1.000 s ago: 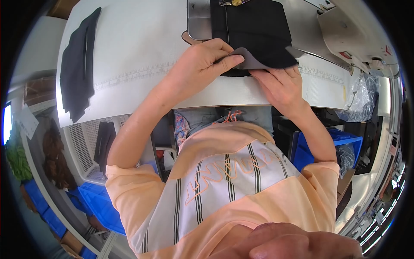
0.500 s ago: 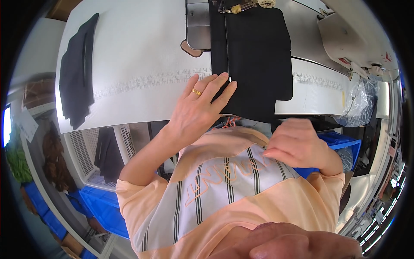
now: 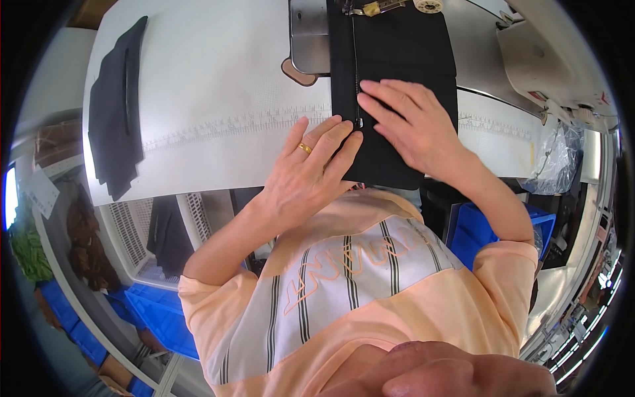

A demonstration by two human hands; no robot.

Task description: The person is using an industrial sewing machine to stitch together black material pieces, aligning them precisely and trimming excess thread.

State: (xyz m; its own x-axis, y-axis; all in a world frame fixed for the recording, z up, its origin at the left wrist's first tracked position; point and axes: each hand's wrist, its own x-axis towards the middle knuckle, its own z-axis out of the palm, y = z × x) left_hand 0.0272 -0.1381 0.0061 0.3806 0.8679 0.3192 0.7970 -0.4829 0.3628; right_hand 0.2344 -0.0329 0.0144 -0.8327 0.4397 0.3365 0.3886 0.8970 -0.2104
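A black fabric panel [image 3: 403, 49] with a zipper [image 3: 356, 66] along its left side lies flat on the white worktable [image 3: 211, 59], under the presser foot [image 3: 357, 12] of a sewing machine. My left hand [image 3: 314, 162] rests at the panel's lower left edge, ring on one finger, fingers spread with their tips beside the zipper pull [image 3: 359, 123]. My right hand [image 3: 413, 126] lies open on the panel, fingertips at the zipper line above the pull.
Dark cut pieces [image 3: 116, 109] lie at the table's left. The machine body [image 3: 542, 59] is at upper right, above a plastic bag [image 3: 555, 159]. A white crate [image 3: 122, 228] and blue bins [image 3: 159, 317] sit below left, another blue bin [image 3: 473, 225] below right.
The raised flap of black fabric now lies flat. My left hand has dropped to the lower left edge. My right hand, low at the chest half a second ago, has moved up onto the panel.
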